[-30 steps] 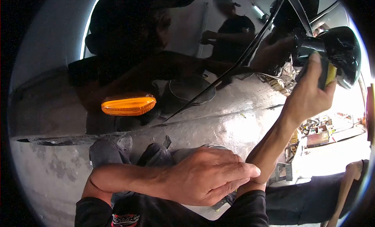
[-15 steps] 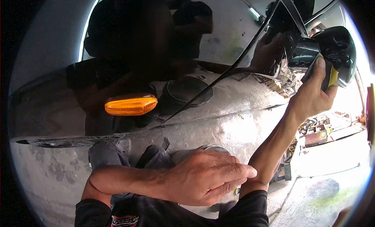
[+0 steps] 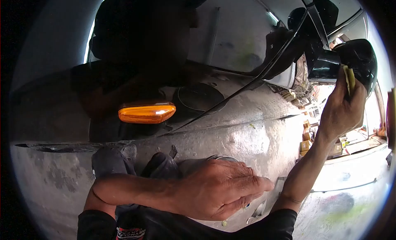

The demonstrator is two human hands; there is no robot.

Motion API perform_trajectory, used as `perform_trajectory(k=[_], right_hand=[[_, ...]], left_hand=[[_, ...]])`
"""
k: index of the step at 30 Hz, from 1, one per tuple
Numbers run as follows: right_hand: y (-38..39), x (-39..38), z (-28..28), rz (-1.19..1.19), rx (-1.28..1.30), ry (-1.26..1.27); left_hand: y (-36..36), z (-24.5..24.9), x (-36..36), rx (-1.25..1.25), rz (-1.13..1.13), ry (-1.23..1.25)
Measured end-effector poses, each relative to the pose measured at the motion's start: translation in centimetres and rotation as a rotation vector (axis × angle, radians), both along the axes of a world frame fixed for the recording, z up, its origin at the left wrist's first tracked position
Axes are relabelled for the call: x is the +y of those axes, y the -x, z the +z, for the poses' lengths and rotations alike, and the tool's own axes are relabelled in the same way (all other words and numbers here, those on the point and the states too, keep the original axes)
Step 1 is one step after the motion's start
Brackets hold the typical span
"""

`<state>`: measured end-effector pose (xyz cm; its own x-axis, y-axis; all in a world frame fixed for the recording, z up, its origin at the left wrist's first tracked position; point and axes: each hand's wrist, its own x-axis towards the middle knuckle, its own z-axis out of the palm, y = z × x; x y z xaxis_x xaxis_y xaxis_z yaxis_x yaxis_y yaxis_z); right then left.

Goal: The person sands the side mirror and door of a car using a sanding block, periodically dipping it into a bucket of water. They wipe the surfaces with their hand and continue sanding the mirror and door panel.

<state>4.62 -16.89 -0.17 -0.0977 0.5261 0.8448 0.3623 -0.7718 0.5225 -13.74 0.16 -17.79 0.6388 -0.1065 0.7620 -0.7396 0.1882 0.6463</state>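
Observation:
My right hand [image 3: 343, 110] is closed around a thin yellow pad [image 3: 350, 80], dark on one side, that looks like folded sandpaper. The pad meets the underside of a glossy black side mirror [image 3: 358, 58] on a dark car, at the upper right. My left hand [image 3: 225, 189] hangs in front of my body at the lower middle, palm down. Its fingers are curled together, and nothing shows in them; the palm side is hidden. Ahead of it, an orange side marker light [image 3: 147, 113] sits on the car's shiny black panel [image 3: 123, 81].
A panel seam [image 3: 243, 88] runs diagonally up toward the mirror. Grey concrete floor [image 3: 62, 174] lies below the car. Partly behind my left hand is a round container [image 3: 222, 158]. Boxes [image 3: 306, 145] and clutter stand at the right, in bright light.
My right hand has shifted slightly right and down along the mirror, and the pad is now turned more edge-on. The left hand keeps nearly the same place. The view has tilted a little.

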Motion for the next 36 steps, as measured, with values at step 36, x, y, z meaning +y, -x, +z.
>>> perform_trajectory(k=[36], right_hand=[[2.3, 2.1, 8.5, -0.383, 0.125, 0.893]], left_hand=[[-1.9, -0.7, -1.2, -0.048, 0.064, 0.036]])
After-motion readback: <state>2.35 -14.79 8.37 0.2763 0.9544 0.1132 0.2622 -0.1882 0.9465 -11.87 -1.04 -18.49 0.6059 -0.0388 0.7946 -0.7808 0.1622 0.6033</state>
